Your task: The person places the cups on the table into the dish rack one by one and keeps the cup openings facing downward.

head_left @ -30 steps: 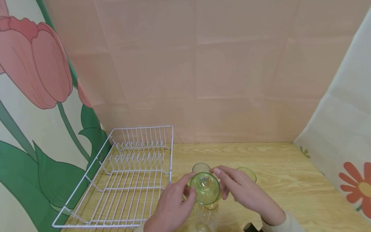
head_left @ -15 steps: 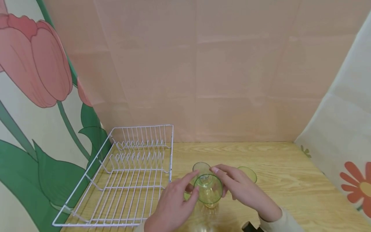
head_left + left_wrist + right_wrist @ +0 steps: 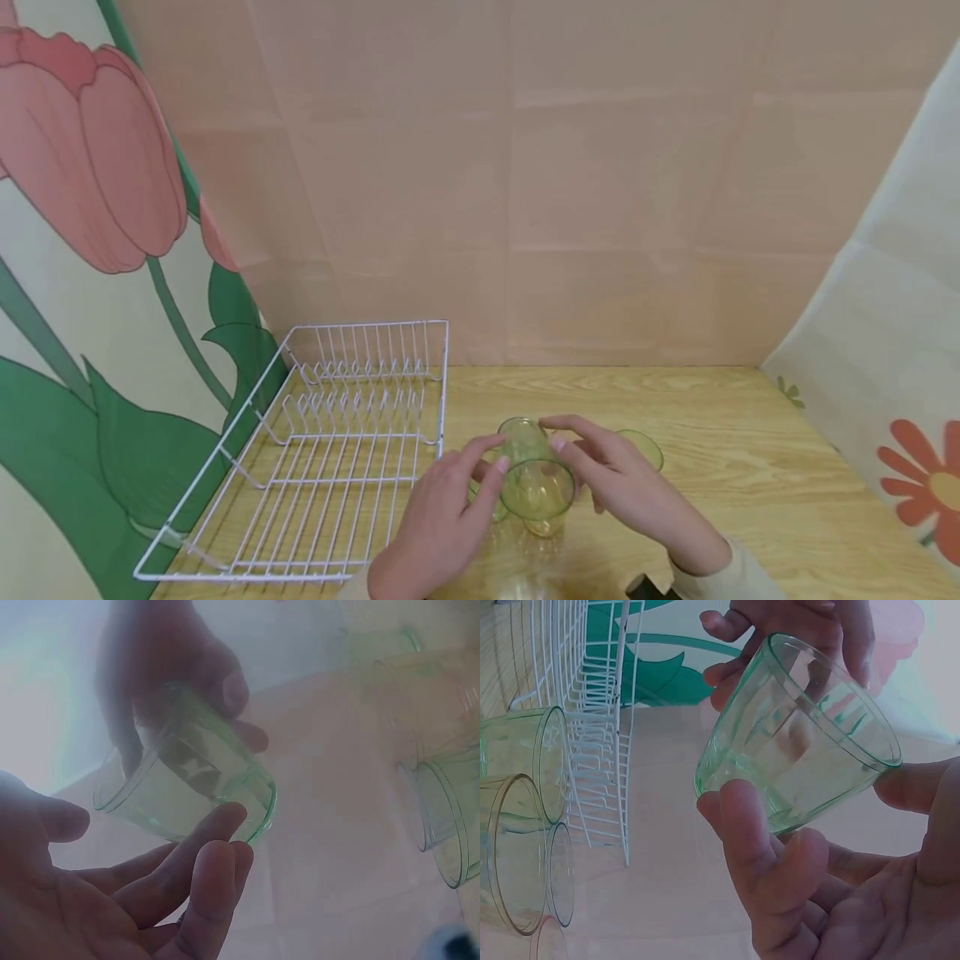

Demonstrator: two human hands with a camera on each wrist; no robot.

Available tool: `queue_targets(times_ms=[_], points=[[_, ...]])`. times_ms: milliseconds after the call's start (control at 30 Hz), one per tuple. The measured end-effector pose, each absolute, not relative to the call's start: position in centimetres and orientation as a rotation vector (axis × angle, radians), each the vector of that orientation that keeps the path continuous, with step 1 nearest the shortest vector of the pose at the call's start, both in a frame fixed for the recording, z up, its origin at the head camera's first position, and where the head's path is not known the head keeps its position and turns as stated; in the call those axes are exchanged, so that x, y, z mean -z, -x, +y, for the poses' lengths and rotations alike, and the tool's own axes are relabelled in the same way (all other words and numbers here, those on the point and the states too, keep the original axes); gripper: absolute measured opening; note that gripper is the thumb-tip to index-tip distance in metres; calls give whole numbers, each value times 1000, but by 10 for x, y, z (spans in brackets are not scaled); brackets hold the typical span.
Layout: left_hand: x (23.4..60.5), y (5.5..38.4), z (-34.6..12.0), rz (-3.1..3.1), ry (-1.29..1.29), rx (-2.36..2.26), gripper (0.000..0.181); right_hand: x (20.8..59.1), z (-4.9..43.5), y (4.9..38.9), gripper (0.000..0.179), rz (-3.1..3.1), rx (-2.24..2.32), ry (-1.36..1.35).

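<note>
A clear green drinking glass (image 3: 537, 493) is held tilted between both hands, its rim facing me in the head view. My right hand (image 3: 611, 471) pinches it from the right; in the right wrist view the thumb meets the rim and the fingertips (image 3: 739, 814) press near the base. From the left, my left hand (image 3: 450, 508) holds it loosely, with curved fingers (image 3: 217, 877) at the base and the thumb (image 3: 67, 819) close to the rim. Just below stands an amber glass (image 3: 544, 527), mostly hidden behind the held one.
A white wire dish rack (image 3: 345, 482) stands on the wooden table (image 3: 720, 433) to the left. Another green glass (image 3: 643, 450) is behind my right hand. Further glasses show in the wrist views, including a green one (image 3: 529, 761) and a bluish one (image 3: 562, 874).
The green glass has turned in my hands, so its base now points up and away and its rim sits lower toward me. Both hands stay nearly in place.
</note>
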State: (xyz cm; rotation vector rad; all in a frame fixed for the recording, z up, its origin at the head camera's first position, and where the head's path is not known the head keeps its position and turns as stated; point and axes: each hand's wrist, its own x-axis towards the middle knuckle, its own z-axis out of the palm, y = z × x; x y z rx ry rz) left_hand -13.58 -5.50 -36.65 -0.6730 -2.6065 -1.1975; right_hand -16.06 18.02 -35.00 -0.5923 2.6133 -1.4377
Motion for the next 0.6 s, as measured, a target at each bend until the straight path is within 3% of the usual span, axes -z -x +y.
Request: queue_targets(times_ms=[600], points=[[363,140,-58,-2589,641,1231,47,353,173,159,46,2580,1571,518]])
